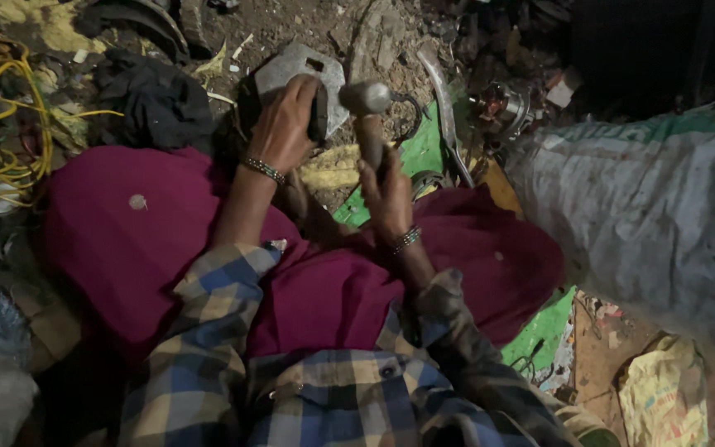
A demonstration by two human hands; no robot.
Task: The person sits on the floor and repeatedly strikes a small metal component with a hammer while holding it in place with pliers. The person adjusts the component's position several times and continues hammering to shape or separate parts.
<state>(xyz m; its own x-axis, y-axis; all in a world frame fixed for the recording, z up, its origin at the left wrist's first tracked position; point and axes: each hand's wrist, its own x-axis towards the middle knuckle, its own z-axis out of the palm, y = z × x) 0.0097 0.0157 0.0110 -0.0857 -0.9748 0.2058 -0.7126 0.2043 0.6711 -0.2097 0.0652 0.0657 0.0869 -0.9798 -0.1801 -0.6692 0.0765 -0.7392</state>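
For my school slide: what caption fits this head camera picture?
Right hand grips a hammer beside a grey metal part held by the left hand.

Dull grey metal plate (299,70) (scuffed)

Dim, grainy view lit from above, with edges sinking into shadow.

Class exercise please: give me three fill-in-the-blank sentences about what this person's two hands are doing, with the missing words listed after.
1. The right hand holds a ____ by its wooden handle.
2. The left hand steadies a grey ____ part on the ground.
3. Each wrist wears a beaded ____.

Missing words: hammer; metal; bracelet
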